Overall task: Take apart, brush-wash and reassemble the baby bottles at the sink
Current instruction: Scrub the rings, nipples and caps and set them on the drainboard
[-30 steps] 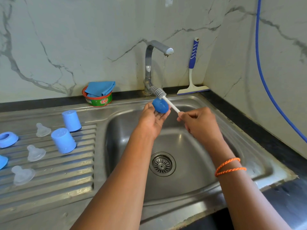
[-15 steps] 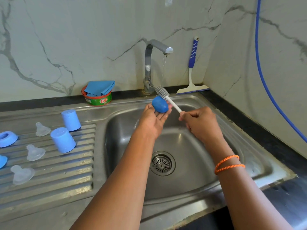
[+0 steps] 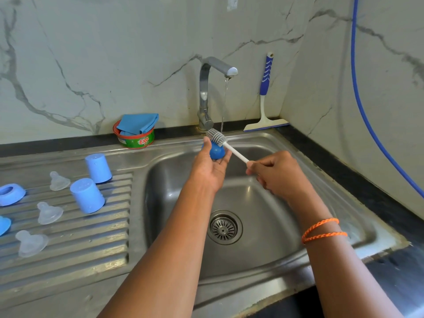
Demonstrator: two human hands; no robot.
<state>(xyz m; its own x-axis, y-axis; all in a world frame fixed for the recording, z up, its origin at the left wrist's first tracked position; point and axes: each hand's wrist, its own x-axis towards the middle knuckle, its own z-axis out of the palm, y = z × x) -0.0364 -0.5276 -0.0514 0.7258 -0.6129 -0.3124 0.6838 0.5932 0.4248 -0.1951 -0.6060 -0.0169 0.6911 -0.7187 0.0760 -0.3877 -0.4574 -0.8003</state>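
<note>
One small blue bottle part (image 3: 216, 153) sits in the left hand (image 3: 210, 167), held by thumb and fingertips over the sink (image 3: 263, 203). The right hand (image 3: 275, 174) pinches the brush (image 3: 226, 144), whose bristles touch the part's top. It looks wet, so it could slip and drop into the sink if the brush pushes hard.

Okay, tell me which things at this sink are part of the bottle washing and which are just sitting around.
Part of the job:
left hand holding round blue plastic bottle part
right hand gripping white-handled grey bristle brush
running steel tap
three clear silicone teats
two blue plastic caps

Lying about:
blue-handled squeegee
green soap tub with blue cloth
blue hose
</note>
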